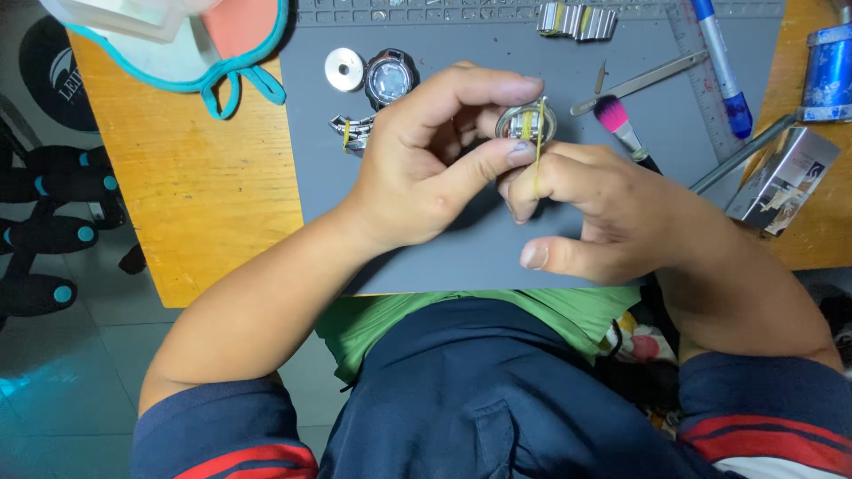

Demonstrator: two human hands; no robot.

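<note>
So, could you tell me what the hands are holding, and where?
Left hand grips the round watch case by its rim; right hand pinches a yellow band stretched across it.

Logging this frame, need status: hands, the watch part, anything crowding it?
Left hand pinches round metal watch case. Right hand holds yellow band stretched across it. Pink brush and tweezers lie close by on grey mat, not touching.

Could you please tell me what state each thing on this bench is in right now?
Left hand: gripping the round metal watch case.
Right hand: pinching a thin yellow stick against the case.
Watch case: held above the mat.
Second watch case: lying flat, untouched.
Metal disc: lying flat.
Pink brush: lying down.
</note>
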